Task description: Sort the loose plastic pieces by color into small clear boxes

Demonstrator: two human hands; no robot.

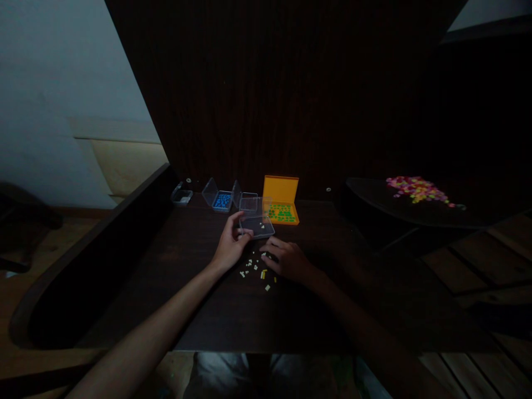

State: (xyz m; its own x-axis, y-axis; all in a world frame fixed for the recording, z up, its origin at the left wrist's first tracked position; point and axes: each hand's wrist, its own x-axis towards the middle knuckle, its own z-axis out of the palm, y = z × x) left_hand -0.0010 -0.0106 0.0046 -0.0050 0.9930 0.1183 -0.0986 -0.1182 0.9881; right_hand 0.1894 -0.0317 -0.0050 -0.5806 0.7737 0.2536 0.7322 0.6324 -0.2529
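Observation:
My left hand (233,238) grips the left side of a shallow clear plastic box (268,231), thumb at its near edge and fingers around its far side. A few tiny white pieces (261,225) lie in the box. Just in front of it, my right hand (285,257) is low over the dark table, fingers bent and apart. Small white pieces (265,254) show between its thumb and fingers; whether any is touched I cannot tell. Loose pale pieces (250,263) are scattered between the hands. Nearer to me are yellow pieces (263,274) and a pale square piece (267,287).
Behind the hands, an open orange case (281,189) holds green pieces. Left of it stand an open clear box (248,203), another with blue pieces (223,200), and a small clear box (182,197). Pink and yellow pieces (418,188) are heaped on a side shelf (374,199).

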